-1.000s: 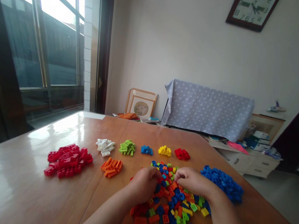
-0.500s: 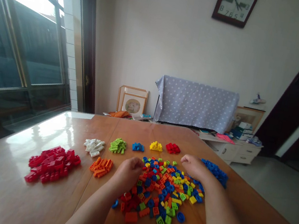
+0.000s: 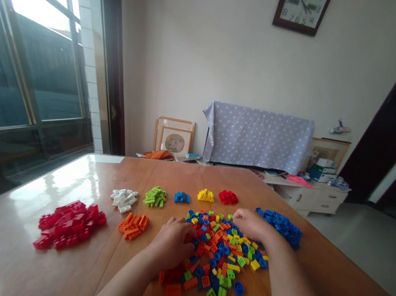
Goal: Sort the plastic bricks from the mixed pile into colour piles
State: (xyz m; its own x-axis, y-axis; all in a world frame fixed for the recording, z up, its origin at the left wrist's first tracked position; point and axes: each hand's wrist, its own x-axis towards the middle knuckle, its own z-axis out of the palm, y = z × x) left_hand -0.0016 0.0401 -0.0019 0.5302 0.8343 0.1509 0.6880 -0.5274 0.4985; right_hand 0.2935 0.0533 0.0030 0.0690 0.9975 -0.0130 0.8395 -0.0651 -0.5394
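A mixed pile of small toy building bricks (image 3: 218, 238) in red, orange, blue, green and yellow spreads over the table in front of me. My left hand (image 3: 172, 243) reaches into the pile's left side, its fingers bent downward and apart from the thumb, over red and orange bricks. At the pile's far right edge is my right hand (image 3: 248, 223), fingers curled in together; whatever they hold, if anything, is hidden. Just beyond it lies a heap of blue bricks (image 3: 281, 228). An orange brick heap (image 3: 133, 225) sits left of my left hand.
Sorted heaps line the table (image 3: 55, 281): dark red bricks (image 3: 71, 225), white bricks (image 3: 123, 199), light green bricks (image 3: 155, 196), blue bricks (image 3: 182, 197), yellow bricks (image 3: 206, 195) and red bricks (image 3: 228, 197). Beyond the table stands a white cabinet (image 3: 315, 199).
My left hand has shifted down and right onto the pile, its fingers opening. My right hand has moved slightly left and lower, from beside the blue heap toward the pile's edge.
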